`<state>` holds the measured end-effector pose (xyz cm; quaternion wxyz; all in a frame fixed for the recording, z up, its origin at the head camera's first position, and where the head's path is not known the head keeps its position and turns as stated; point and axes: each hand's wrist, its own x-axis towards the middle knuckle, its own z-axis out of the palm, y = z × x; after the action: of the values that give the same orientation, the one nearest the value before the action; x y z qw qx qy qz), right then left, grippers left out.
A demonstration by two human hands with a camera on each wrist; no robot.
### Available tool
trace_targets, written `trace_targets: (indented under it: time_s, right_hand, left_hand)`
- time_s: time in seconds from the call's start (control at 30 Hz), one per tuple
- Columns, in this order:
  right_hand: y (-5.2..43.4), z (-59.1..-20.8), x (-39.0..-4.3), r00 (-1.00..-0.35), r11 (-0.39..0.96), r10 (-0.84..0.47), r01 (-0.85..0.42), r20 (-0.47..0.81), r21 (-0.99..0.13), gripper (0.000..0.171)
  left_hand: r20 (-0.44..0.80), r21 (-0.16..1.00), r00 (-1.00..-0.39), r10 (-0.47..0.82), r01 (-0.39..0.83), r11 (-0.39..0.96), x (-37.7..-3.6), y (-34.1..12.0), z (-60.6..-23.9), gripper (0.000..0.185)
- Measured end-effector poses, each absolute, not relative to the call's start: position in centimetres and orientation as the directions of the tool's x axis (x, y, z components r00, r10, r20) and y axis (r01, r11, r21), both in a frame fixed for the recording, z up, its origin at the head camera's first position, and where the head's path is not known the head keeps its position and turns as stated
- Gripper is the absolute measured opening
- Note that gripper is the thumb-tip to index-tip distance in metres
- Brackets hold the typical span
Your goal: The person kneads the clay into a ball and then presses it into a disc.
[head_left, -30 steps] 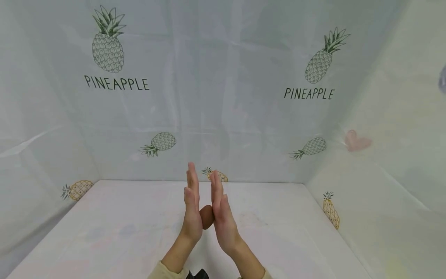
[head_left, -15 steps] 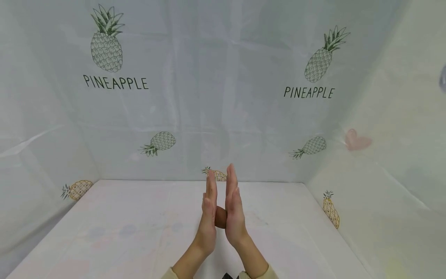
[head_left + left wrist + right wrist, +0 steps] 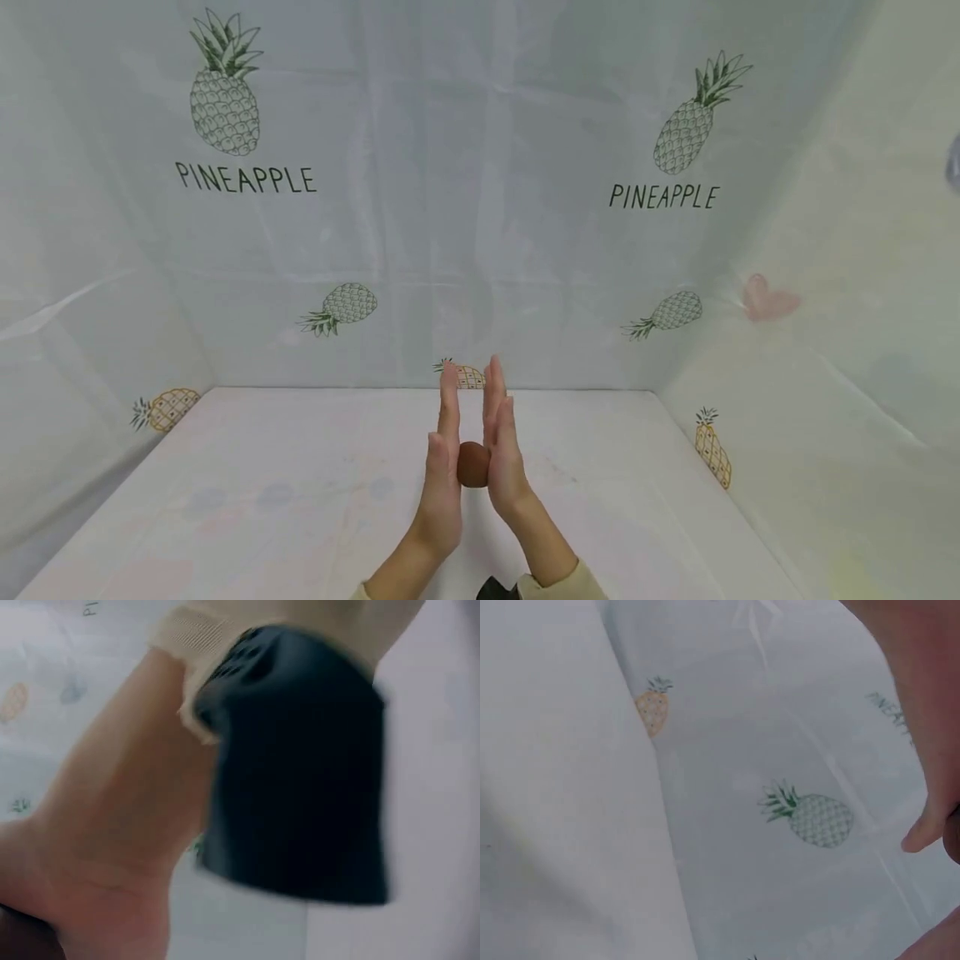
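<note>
Plainly, we have a brown ball [image 3: 473,465] near the middle of the head view, low in the frame, caught between two upright palms. Taking the ball as the centre of our clock, the left hand [image 3: 442,479] stands at nine and the right hand [image 3: 504,457] at three, each touching it. Neither is clenched or wrapped round it: we see straight, flat fingers pointing to twelve, with a gap between the two sets of fingertips, so the ball is pressed by palms alone.

Below, at five o'clock, we find a beige sleeve [image 3: 566,583] on the right arm, and close by it, just short of six, a black object [image 3: 497,590] cut off by the frame. Around the hands spreads a white tabletop [image 3: 600,492] with faint coloured blotches. Beyond it, towards twelve, hangs a pale grey-green sheet [image 3: 427,167] printed with pineapples and lettering. On the sheeting at two o'clock we notice a pink heart print [image 3: 768,298].

From the left wrist we get mostly a bare forearm and a blurred dark block, the latter at two o'clock of the frame's centre. From the right wrist, we see a thumb at three.
</note>
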<state>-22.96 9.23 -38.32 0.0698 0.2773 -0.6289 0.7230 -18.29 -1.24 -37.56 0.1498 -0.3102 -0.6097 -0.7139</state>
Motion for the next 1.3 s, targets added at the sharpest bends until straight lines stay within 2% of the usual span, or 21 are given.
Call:
trace_targets:
  time_s: [0.17, 0.3, 0.47, 0.6, 0.77, 0.97, 1.3]
  right_hand:
    - [7.8, -38.8, -22.1, -0.807, -0.136, -0.362, -0.449, 0.466, -0.883, 0.057]
    - [7.0, -38.7, -21.0, -0.797, -0.111, -0.398, -0.45, 0.454, -0.886, 0.055]
    - [6.8, -37.9, -20.0, -0.76, -0.175, -0.428, -0.462, 0.49, -0.87, 0.056]
    - [7.3, -37.2, -19.6, -0.741, -0.22, -0.436, -0.463, 0.511, -0.859, 0.058]
    - [8.0, -36.3, -19.6, -0.725, -0.269, -0.429, -0.467, 0.539, -0.842, 0.059]
    - [9.0, -36.0, -20.2, -0.742, -0.315, -0.393, -0.445, 0.542, -0.838, 0.059]
    - [10.0, -36.8, -21.9, -0.814, -0.292, -0.282, -0.432, 0.508, -0.853, 0.06]
  left_hand:
    - [0.613, 0.782, -0.785, 0.083, 0.589, -0.206, -18.7, -2.4, -37.0, 0.064]
    - [0.599, 0.789, -0.8, 0.023, 0.585, -0.188, -19.6, -3.2, -36.9, 0.064]
    - [0.563, 0.807, -0.823, -0.075, 0.568, -0.161, -21.0, -3.8, -37.6, 0.062]
    - [0.543, 0.829, -0.833, -0.109, 0.552, -0.087, -21.9, -4.1, -38.4, 0.063]
    - [0.558, 0.828, -0.828, -0.056, 0.56, -0.025, -22.3, -3.7, -38.9, 0.063]
    - [0.6, 0.798, -0.799, 0.046, 0.601, 0.032, -21.7, -2.4, -39.8, 0.06]
    - [0.633, 0.774, -0.755, 0.173, 0.626, -0.097, -19.2, -0.6, -39.3, 0.059]
